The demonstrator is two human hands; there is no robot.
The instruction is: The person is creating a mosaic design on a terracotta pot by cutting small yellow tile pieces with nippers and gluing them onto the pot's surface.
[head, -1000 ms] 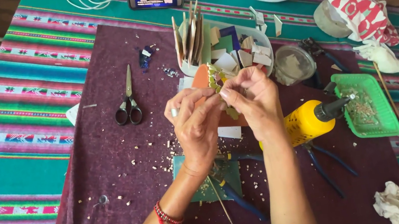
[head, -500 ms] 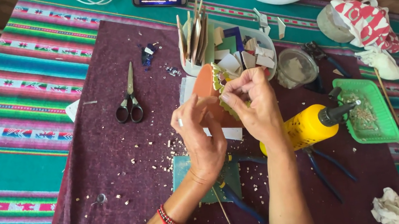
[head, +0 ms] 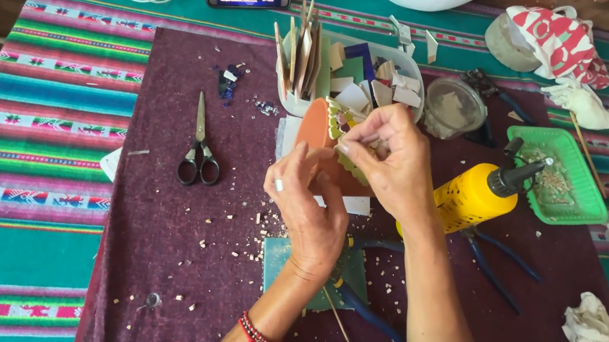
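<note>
The terracotta pot (head: 318,137) is the landmark, lying tipped on its side on the maroon cloth (head: 184,242) that covers the surface, so its wall faces up for work; a band of small coloured tiles (head: 337,119) already runs along that wall; the left hand (head: 310,210) sits just in front of the pot, thumb and forefinger nearly closed, apparently pinching a tiny piece, though what it holds is too small to tell; the right hand (head: 395,163) is at the pot's right side, fingers curled shut and pressing at the tiled edge, seemingly to seat a piece; behind the pot a white tub (head: 355,78) of cut tile pieces stands within easy reach; to the pot's right lies a yellow glue bottle (head: 476,195), nozzle pointing away, close to the working hand; left of the pot the scissors (head: 196,152) lie well apart; in front of it, blue-handled nippers (head: 370,305) lie among scattered chips
</note>
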